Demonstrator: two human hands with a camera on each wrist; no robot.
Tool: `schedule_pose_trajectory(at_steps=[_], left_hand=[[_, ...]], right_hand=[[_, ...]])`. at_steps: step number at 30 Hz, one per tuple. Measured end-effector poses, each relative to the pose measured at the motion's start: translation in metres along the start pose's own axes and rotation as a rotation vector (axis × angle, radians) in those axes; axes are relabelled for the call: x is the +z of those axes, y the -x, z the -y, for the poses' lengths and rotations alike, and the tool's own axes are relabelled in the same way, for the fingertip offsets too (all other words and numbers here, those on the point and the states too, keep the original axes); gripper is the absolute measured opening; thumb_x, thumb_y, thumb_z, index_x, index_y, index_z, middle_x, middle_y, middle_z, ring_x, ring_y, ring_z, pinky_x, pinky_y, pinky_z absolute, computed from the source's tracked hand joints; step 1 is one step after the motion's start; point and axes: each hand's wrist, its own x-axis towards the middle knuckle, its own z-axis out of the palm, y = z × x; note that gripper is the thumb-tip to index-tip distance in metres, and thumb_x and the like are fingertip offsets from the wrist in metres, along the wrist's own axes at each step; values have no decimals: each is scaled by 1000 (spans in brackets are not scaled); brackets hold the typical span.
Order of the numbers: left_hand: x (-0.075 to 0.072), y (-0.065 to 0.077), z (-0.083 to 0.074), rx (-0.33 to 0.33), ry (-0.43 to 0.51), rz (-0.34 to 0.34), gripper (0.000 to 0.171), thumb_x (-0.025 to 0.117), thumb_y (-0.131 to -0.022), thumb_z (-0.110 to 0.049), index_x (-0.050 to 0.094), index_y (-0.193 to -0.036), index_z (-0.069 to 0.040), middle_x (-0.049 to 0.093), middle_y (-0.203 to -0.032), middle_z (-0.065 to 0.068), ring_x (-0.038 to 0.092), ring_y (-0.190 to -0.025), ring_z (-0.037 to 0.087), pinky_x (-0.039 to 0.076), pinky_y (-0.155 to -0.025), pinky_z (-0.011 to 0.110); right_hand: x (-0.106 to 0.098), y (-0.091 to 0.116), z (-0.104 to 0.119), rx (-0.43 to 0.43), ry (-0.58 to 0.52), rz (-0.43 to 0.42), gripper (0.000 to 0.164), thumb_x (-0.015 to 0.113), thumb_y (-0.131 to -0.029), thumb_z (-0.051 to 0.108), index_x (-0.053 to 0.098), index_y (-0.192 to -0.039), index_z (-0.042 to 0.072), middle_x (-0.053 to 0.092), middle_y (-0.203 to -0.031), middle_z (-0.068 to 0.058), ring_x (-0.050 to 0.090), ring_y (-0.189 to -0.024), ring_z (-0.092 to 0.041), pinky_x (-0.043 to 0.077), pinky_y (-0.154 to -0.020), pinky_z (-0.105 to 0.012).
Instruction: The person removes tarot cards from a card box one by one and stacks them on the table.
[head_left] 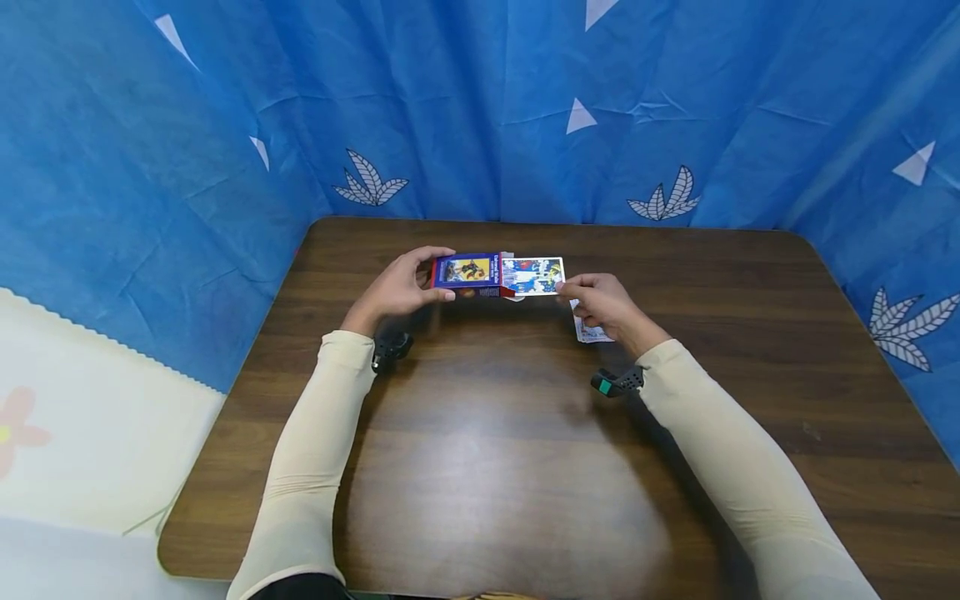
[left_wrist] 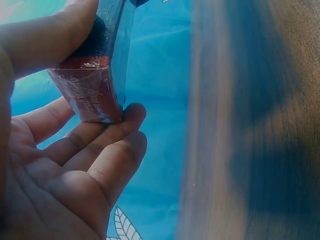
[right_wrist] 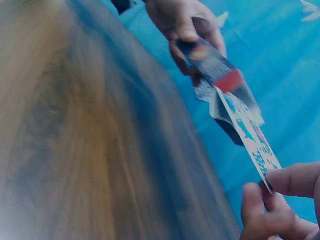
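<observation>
My left hand (head_left: 397, 285) grips a blue and red card box (head_left: 467, 275) by its left end, thumb along the near side and fingers along the far side. In the left wrist view the box's red end (left_wrist: 90, 97) shows between thumb and fingers. A white-bordered picture card (head_left: 534, 277) sticks out of the box's open right end, its inner part hidden inside. Thumb and fingers of my right hand (head_left: 606, 307) pinch the card's outer edge; the right wrist view shows the same card (right_wrist: 250, 137) slanting from the box mouth to the fingertips.
Partly under my right hand in the head view, another printed card (head_left: 591, 332) lies on the brown wooden table (head_left: 480, 467). A blue patterned curtain (head_left: 480, 108) hangs behind the table. Each wrist wears a dark strapped camera (head_left: 392, 348).
</observation>
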Motion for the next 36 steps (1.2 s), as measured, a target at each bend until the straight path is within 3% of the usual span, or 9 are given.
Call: schedule_pose_trajectory(at_steps=[5,8,11,13,15,17,25,32,36], left_hand=[[-2,-1,0,1,12,4,69,81,-82,-32,49,-142,-20,48,-141,9,53,-120,28,48,-106,42],[-4,-2,0,5,23,4,69,81,-81,-32,49,-141,-20,48,-140,9,53,-119,27,49,-106,41],[-6,-2,-1,11,29,3,70,81,-81,-32,49,-141,-20,48,-140,8,53,-119,27,49,-105,41],[-7,-3,-1,15,30,4,69,81,-81,-31,49,-141,-20,48,-139,9,53,-118,28,49,-105,41],[-8,-3,-1,19,30,7,69,82,-81,-31,49,-141,-19,48,-139,9,53,-118,27,49,-105,41],[-9,-4,-1,20,29,10,69,82,-81,-30,49,-141,-19,49,-139,9,53,-118,27,49,-105,40],[-9,-3,1,14,25,13,69,82,-81,-31,49,-141,-19,48,-140,9,53,-120,27,48,-106,41],[-6,-1,4,4,8,30,71,82,-80,-33,49,-141,-19,48,-141,9,52,-122,28,48,-107,41],[-4,-1,6,6,-5,21,69,81,-81,-34,50,-141,-20,48,-142,9,51,-123,28,47,-108,43]], right_hand=[[-20,-3,-2,-13,-182,-54,32,71,-91,29,63,-116,10,64,-84,0,45,-53,-9,33,-43,-18],[-31,-3,-1,-68,-203,-81,34,69,-93,29,62,-122,11,63,-80,6,42,-54,-9,31,-45,-19],[-41,-5,0,-104,-88,-113,41,63,-96,33,59,-132,12,64,-91,5,54,-67,-10,45,-58,-21],[-48,-8,0,-104,18,-140,44,62,-97,35,58,-135,13,66,-104,0,60,-83,-17,53,-72,-29],[-53,-12,-1,-95,120,-166,44,62,-97,35,59,-135,11,64,-117,-7,59,-99,-24,52,-83,-37],[-57,-16,-4,-82,210,-189,43,63,-97,33,61,-131,8,62,-125,-14,55,-105,-28,49,-85,-39],[-57,-37,-19,-87,569,-252,32,67,-95,25,70,-112,-1,66,-113,-22,55,-93,-30,49,-77,-37],[-48,-40,-25,-25,672,-250,33,67,-93,27,64,-109,-2,60,-112,-22,53,-97,-34,49,-83,-45],[-42,-39,-23,-43,700,-278,34,66,-93,28,58,-110,-1,59,-110,-21,53,-97,-34,49,-85,-47]])
